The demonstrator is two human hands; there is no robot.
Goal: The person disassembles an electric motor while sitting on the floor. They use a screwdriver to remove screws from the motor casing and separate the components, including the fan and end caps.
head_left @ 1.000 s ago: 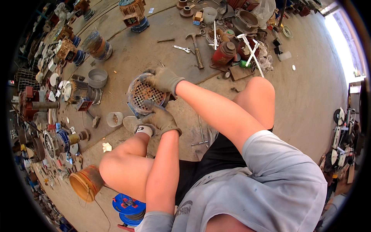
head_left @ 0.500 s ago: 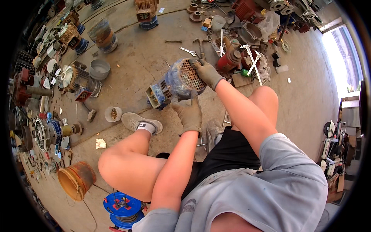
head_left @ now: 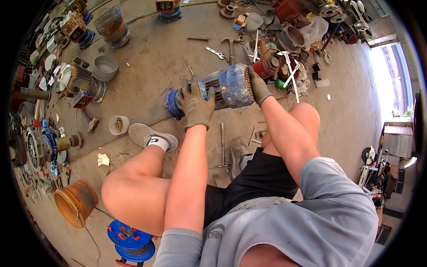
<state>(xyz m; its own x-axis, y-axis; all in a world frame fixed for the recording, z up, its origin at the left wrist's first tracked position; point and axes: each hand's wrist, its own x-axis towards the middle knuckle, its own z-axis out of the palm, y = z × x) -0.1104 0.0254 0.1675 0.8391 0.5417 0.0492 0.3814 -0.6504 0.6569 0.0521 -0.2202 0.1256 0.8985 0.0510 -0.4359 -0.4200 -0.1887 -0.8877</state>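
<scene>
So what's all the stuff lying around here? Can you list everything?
Blue electric motor with a mesh fan cover: one, blue and grey, lifted off the floor between both hands.
Hammer: one, dark metal, floor beyond the motor.
Silver wrench: one, beside the hammer.
Grey round cup-shaped cover: one, floor at left.
White tub of small parts: one, near the left shoe.
Orange bucket: one, lower left, on its side.
Blue cable reel: one, bottom edge.
Long metal rod tool: one, floor between the legs.
Grey shoes: two, on the concrete floor.
Left hand: grey glove, gripping the motor body.
Right hand: grey glove, on the fan cover end.
</scene>
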